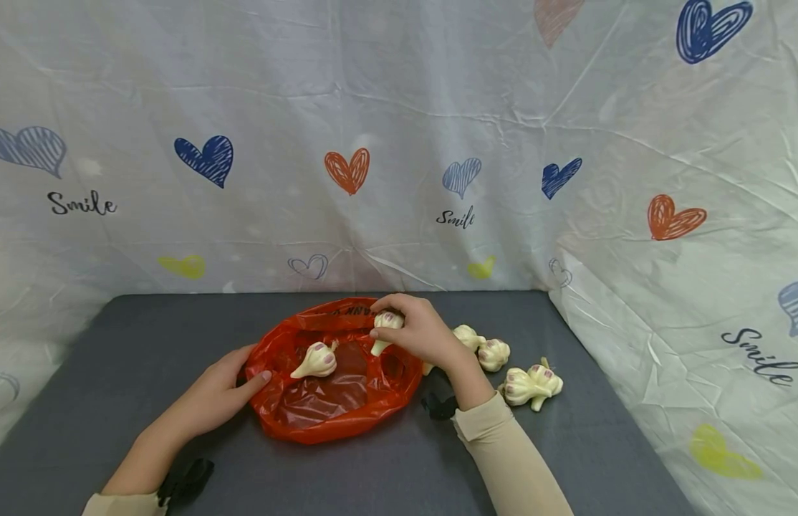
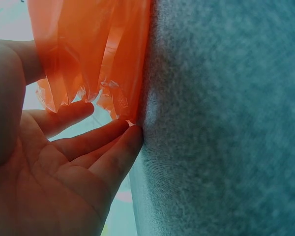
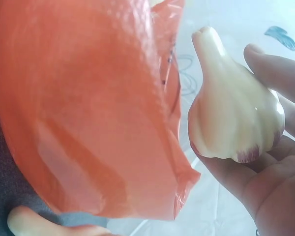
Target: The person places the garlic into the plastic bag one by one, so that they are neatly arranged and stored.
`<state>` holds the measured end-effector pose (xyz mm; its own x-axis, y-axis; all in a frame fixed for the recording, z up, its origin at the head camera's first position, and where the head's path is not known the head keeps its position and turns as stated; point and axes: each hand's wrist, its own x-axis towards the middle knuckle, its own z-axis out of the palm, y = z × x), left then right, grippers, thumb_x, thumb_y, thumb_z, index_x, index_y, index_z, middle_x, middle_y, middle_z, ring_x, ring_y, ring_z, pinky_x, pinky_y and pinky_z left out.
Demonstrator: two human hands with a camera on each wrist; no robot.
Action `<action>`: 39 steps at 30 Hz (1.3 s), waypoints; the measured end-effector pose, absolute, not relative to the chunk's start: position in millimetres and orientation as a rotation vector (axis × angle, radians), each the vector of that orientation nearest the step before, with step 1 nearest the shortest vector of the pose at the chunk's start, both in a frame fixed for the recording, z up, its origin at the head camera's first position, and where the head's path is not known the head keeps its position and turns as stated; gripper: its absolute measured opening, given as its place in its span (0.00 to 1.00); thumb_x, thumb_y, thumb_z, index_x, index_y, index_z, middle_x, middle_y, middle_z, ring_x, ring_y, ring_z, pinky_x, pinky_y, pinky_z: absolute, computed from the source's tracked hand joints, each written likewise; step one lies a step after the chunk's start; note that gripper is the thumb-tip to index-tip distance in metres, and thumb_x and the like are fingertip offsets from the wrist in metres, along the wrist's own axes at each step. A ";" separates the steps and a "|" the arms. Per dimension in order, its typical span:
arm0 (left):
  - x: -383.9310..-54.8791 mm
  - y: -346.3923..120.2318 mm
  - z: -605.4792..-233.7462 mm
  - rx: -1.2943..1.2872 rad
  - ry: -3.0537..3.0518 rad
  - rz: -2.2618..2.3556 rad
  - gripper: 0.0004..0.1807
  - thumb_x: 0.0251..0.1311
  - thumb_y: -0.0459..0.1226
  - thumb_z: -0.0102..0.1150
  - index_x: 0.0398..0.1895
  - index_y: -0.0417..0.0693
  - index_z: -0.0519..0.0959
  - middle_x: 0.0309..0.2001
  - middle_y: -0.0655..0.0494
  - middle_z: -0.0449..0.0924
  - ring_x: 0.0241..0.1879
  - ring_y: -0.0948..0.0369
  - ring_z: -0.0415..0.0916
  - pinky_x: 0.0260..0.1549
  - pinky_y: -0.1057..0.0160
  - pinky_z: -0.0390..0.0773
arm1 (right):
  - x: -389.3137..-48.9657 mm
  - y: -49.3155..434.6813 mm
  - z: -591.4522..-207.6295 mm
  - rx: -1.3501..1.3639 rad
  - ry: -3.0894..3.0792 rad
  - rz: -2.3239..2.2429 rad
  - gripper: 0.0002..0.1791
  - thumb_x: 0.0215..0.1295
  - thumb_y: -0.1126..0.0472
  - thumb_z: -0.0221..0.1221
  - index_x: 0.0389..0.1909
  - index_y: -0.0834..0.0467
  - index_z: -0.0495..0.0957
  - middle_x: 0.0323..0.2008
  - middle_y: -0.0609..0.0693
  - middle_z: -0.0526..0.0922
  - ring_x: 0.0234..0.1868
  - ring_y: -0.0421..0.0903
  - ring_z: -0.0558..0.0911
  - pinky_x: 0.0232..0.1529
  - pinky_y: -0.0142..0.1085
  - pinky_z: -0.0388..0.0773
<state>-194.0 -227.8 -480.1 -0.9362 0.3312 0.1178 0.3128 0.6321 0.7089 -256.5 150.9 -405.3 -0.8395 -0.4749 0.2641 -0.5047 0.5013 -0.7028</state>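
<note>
A red plastic bag lies with its mouth spread wide, and one garlic bulb is inside it. At the bag's left rim, my left hand holds the plastic, the thumb over the edge and the fingers on the outer side. In the left wrist view the crinkled bag hangs between thumb and fingers. Over the bag's far right part, my right hand grips another garlic bulb between thumb and fingers. The right wrist view shows this pale bulb with purple marks, beside the bag's outer wall.
Right of the bag, several more garlic bulbs lie on the grey table, some partly behind the right forearm. Two bulbs touch each other nearer the right edge. A white cloth with printed hearts hangs behind the table.
</note>
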 end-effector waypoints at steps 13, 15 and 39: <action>-193.8 -226.9 -475.9 0.577 2.796 1.236 0.35 0.82 0.48 0.61 0.79 0.33 0.67 0.71 0.35 0.76 0.69 0.36 0.75 0.63 0.33 0.79 | -254.9 140.3 -406.7 0.891 -2.693 1.261 0.17 0.68 0.58 0.77 0.56 0.51 0.88 0.55 0.47 0.88 0.52 0.42 0.84 0.56 0.39 0.83; -194.2 -227.0 -475.8 0.574 2.800 1.232 0.35 0.82 0.48 0.61 0.80 0.33 0.67 0.71 0.35 0.76 0.69 0.36 0.75 0.63 0.33 0.79 | -254.2 138.5 -407.4 0.907 -2.690 1.266 0.17 0.69 0.59 0.76 0.56 0.51 0.88 0.55 0.49 0.88 0.51 0.42 0.84 0.55 0.39 0.84; -193.5 -226.7 -477.1 0.572 2.802 1.244 0.36 0.81 0.48 0.62 0.79 0.33 0.68 0.71 0.34 0.75 0.69 0.36 0.74 0.63 0.32 0.78 | -252.5 114.6 -429.0 1.055 -2.732 1.185 0.19 0.70 0.55 0.76 0.58 0.55 0.87 0.58 0.53 0.89 0.60 0.42 0.83 0.64 0.40 0.80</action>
<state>-193.5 -226.7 -477.1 -0.9325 0.3386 0.1257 0.3204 0.6148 0.7207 -252.5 114.6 -429.0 -0.7767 -0.5844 0.2350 -0.5708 0.4954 -0.6548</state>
